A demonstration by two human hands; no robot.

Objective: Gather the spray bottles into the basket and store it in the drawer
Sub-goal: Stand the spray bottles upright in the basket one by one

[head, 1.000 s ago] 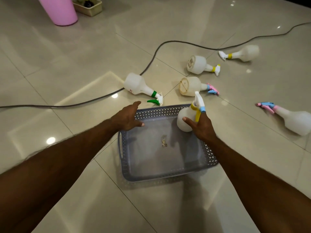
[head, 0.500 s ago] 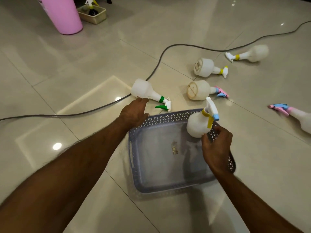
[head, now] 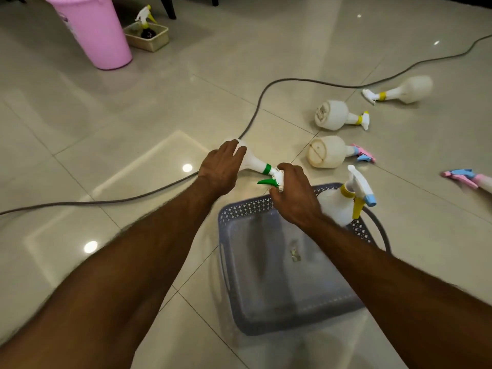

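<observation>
A grey perforated basket (head: 247, 207) sits on the tiled floor in front of me. One white spray bottle with a yellow collar and blue trigger (head: 335, 206) stands upright in its far right corner. Just beyond the basket lies a white bottle with a green trigger (head: 257, 165). My left hand (head: 221, 169) rests on its round body, fingers laid over it. My right hand (head: 292, 194) pinches its white spray head. Several more bottles lie on the floor: a pink-and-blue-headed one (head: 327, 153), two yellow-collared ones (head: 332, 117) (head: 410, 90), and a pink one (head: 479, 182) at the right edge.
A grey cable (head: 255, 110) snakes across the floor just behind the green-trigger bottle. A pink bucket (head: 93, 30) stands far left, with a beige tray (head: 149, 39) holding another sprayer beside it. A small scrap lies in the basket's bottom.
My right hand let go of the yellow-collared bottle, which now stands in the basket, and moved left to the green-trigger bottle's head. My left hand reached forward onto that bottle's body.
</observation>
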